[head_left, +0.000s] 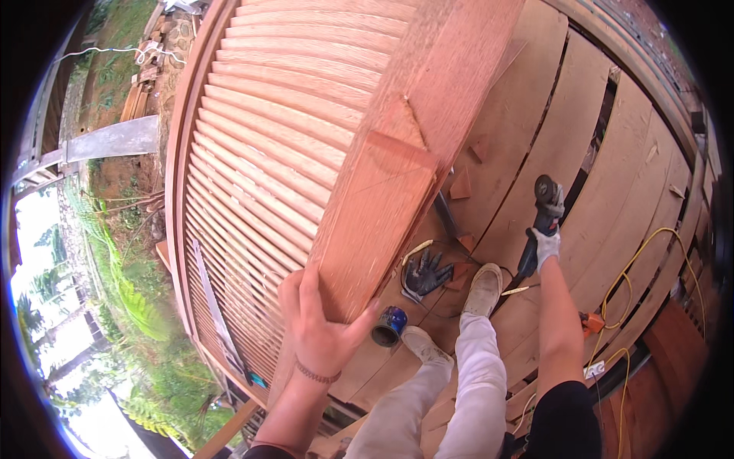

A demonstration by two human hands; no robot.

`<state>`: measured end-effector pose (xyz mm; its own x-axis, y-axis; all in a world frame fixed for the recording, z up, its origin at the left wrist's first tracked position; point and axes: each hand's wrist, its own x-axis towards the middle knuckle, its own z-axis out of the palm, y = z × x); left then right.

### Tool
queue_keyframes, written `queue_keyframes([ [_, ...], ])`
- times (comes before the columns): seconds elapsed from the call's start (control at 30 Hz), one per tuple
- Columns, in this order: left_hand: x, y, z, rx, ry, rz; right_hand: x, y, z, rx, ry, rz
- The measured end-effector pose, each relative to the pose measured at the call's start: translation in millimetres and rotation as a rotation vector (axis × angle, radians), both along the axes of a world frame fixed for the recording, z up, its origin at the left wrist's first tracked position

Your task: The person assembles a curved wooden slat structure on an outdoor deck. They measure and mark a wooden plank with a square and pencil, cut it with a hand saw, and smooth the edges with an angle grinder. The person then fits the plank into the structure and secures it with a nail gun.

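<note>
My bare left hand (pixel 325 330) is wrapped round the near end of a reddish wooden board (pixel 375 237), thumb on one side and fingers on the other. This board lies along the wide frame edge of a large louvered wooden panel (pixel 275 115); its far end is cut at a slant, beside a small wedge-shaped offcut (pixel 403 126). Out to the right, my right hand (pixel 547 246), in a pale work glove, grips a black angle grinder (pixel 546 205) by its body. The grinder's disc end points away from me, above the floorboards and apart from the wood.
A handsaw (pixel 216 314) rests on the slats at left. On the plank floor (pixel 566 145) lie a black glove (pixel 426 273), a blue can (pixel 389 325) and several wood offcuts (pixel 460 185). A yellow cord (pixel 631 284), an orange tool (pixel 591 323) and a white socket strip (pixel 595 370) are at right.
</note>
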<state>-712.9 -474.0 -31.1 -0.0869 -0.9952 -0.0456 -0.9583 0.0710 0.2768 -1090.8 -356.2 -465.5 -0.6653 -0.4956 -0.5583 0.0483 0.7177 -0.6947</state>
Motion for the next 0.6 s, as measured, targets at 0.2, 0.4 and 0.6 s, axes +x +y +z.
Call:
queue_keyframes([
  [0.2,1,2,16,-0.046,0.031,-0.07,45,15,73,-0.071,0.073,0.007],
  [0.4,18,3,83,0.127,0.214,-0.233,63,44,213,-0.202,-0.178,-0.139],
  [0.6,39,-46,78,0.14,-0.028,-0.731,44,132,308,-0.439,-0.575,-0.322],
])
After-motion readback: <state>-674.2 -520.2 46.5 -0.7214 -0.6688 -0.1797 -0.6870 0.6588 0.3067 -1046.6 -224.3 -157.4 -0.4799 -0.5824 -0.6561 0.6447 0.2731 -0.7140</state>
